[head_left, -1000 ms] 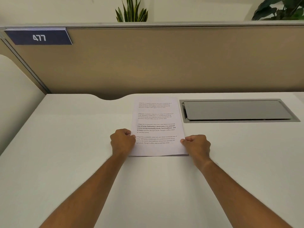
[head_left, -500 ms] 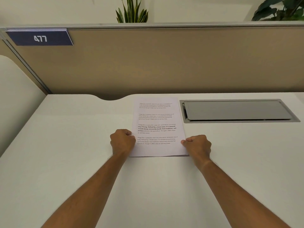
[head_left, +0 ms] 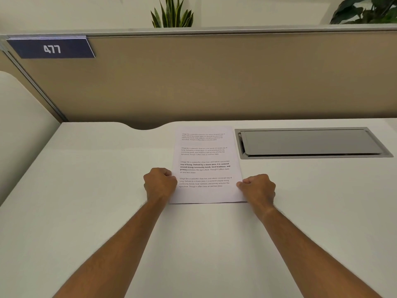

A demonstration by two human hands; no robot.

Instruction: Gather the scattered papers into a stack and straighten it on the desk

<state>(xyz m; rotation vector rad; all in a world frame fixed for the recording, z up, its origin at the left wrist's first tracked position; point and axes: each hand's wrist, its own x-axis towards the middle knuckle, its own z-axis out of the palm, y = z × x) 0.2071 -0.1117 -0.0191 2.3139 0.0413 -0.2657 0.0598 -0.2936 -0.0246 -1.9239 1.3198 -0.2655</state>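
A stack of white papers (head_left: 205, 155) with printed paragraphs lies flat on the white desk (head_left: 86, 190), its edges lined up. My left hand (head_left: 160, 183) is curled at the stack's lower left edge, fingers pinching it. My right hand (head_left: 257, 188) is curled at the lower right edge, thumb on the top sheet. Both hands grip the near end of the stack; its far end rests on the desk.
A grey cable hatch (head_left: 309, 143) is set into the desk just right of the stack. A tan partition (head_left: 214, 78) with a blue "477" sign (head_left: 51, 48) rises behind the desk. Plants (head_left: 171, 14) stand beyond it.
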